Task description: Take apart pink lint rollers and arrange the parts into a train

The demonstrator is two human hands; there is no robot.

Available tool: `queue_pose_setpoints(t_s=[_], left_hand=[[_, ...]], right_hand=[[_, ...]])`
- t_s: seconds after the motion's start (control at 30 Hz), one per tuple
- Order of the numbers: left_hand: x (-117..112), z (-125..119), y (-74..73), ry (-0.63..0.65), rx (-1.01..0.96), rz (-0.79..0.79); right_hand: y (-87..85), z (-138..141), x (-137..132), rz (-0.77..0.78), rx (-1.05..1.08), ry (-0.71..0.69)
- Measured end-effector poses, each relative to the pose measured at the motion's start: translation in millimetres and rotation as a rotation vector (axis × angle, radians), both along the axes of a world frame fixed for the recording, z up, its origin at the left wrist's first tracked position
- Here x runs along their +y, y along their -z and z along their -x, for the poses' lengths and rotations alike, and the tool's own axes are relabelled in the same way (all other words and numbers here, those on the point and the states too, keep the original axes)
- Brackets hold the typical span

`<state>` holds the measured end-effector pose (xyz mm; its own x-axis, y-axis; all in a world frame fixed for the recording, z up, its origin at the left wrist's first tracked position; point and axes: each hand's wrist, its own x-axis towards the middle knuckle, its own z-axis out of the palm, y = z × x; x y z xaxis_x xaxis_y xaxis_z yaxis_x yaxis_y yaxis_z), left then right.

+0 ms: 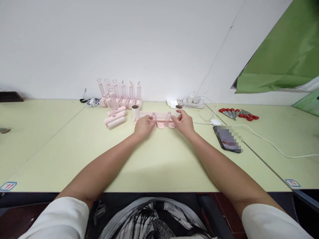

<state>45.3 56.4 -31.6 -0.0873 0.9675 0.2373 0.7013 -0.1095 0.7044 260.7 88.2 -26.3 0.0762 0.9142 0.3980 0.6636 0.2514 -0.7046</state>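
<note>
Both my arms reach forward over the pale green table [159,166]. My left hand [144,126] is closed around the left end of a long pink bar [160,116] lying on the table. My right hand [183,122] pinches the bar's right end, beside a small clear tube [168,118] standing on it. A second clear tube [154,117] stands by my left fingers. Two pink round bases [166,125] lie just in front of the bar. A cardboard roll [135,112] stands upright to the left.
Several pink upright holders with heart tops [117,91] and pink rolls lying flat [115,120] stand at the back left. A phone [228,139], a white charger with cable [215,122], a power strip [191,103], red-handled tools [238,114] and green fabric [281,59] are on the right.
</note>
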Motion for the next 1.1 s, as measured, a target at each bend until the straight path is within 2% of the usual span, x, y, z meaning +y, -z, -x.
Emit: queue_pose_setpoints(t_s=[0.17,0.33,0.5,0.7,1.1], left_hand=[[5,28,-11.1,-0.062,0.011,-0.099],[12,43,-9.5,-0.131,0.009,-0.083],[12,32,-2.6,-0.057,-0.105,-0.078],[13,20,2.6,-0.029,-0.054,-0.042],[17,19,8.8,-0.047,-0.035,0.004]], right_hand=[[10.7,12,12,0.075,-0.045,-0.043],[10.5,17,16,0.089,-0.011,-0.063],[-1.3,0,14,-0.037,0.045,0.013],[-0.2,-7,6,0.019,-0.058,0.009],[0.1,-7,6,0.081,-0.107,0.015]])
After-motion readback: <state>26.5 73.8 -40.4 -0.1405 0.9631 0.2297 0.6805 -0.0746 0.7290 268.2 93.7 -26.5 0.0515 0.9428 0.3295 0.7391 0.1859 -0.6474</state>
